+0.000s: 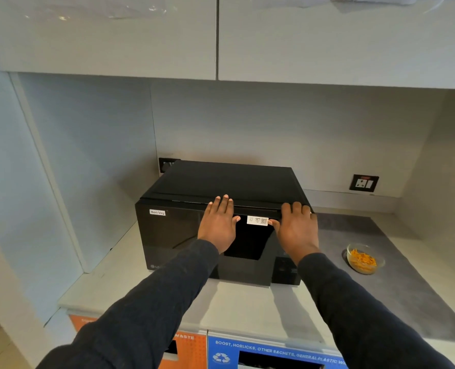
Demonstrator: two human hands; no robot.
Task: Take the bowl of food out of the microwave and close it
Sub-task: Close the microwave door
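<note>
On the counter (pixel 247 304), off to the right of the black microwave (pixel 221 225), sits the clear glass bowl (pixel 364 258), and it holds a heap of orange food strips. Both hands press flat on the microwave door near its top edge: the left hand (pixel 219 222) lies spread wide, fingers reaching over the door's top, and the right hand (pixel 295 229) lies open too, gripping nothing. Between them shows a white sticker (pixel 257 221). The door looks shut or nearly so.
</note>
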